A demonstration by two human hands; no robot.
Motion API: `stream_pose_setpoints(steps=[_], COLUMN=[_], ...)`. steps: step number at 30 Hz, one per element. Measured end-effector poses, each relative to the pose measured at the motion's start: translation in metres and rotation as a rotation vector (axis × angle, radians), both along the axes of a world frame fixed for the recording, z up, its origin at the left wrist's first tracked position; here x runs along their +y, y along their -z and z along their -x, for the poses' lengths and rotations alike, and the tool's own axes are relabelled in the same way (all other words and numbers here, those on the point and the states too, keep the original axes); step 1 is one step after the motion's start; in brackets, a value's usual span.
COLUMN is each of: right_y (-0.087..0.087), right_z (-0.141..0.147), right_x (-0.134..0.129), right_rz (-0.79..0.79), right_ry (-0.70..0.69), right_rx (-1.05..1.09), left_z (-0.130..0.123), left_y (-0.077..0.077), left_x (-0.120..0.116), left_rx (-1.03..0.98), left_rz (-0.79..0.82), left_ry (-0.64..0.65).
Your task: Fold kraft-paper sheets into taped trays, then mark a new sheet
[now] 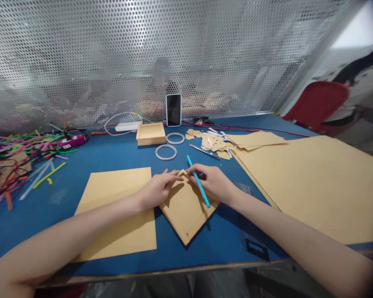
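In front of me a shallow tan cardboard tray (pixel 186 211) lies turned like a diamond, one corner towards me. My left hand (pixel 160 188) grips its far left edge near the top corner, fingers held together. On the other side my right hand (pixel 213 180) has a turquoise pen (pixel 199 181) tucked between its fingers, slanting down to the right. The right fingertips also touch the tray's far corner, where a small fold stands up. Under my left forearm is a flat tan card sheet (pixel 121 215).
Two tape rolls (pixel 165 152), stacked cardboard trays (pixel 151 134) and a propped phone (pixel 173 110) stand behind. A utility knife (pixel 204 151) lies by paper scraps (pixel 216 142). Large card sheets (pixel 317 182) cover the right; coloured pipe cleaners (pixel 15 165) and a purple glue gun (pixel 73 142) are left.
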State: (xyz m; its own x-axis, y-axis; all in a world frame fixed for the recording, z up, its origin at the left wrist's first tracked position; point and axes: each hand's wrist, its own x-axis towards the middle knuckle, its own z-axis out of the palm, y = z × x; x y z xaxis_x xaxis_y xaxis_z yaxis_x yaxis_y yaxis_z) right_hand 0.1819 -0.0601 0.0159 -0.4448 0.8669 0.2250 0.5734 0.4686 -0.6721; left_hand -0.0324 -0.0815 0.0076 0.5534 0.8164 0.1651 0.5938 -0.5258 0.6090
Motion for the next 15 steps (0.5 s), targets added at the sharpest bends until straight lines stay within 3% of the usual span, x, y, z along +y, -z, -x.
stream_pose_setpoints(steps=[8, 15], right_y=[0.01, 0.013], right_z=[-0.006, -0.008], right_x=[0.017, 0.025], right_rz=[0.33, 0.41], right_ry=[-0.023, -0.086], right_rx=[0.358, 0.43], left_z=[0.001, -0.004], left_y=[-0.009, -0.012], left_x=[0.007, 0.007], left_rx=[0.086, 0.145], left_rz=[-0.002, -0.033], left_ry=[0.093, 0.081])
